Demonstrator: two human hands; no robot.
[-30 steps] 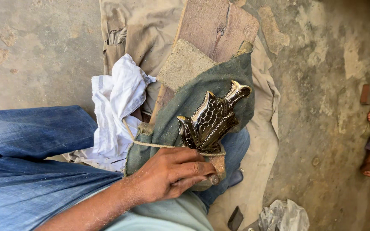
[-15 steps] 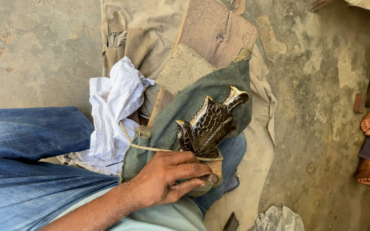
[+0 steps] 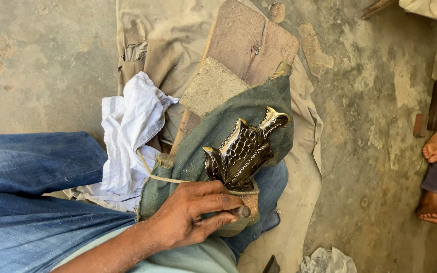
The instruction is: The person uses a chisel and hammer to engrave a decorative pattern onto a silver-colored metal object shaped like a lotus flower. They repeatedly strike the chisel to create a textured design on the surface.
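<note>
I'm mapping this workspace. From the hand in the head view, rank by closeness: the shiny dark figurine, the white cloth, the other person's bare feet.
From the hand:
1. Shiny dark figurine, just above the fingers.
2. White cloth, up and left, beside the jeans.
3. Bare feet, far right edge.

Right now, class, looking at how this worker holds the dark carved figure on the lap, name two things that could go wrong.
1. Only one hand grips the base of the glossy dark carved figure, which leans out over the green cloth; it could slip towards the concrete floor.
2. The figure's thin upper end sticks out unsupported and might chip if knocked against the stone block or the wooden board.
</note>
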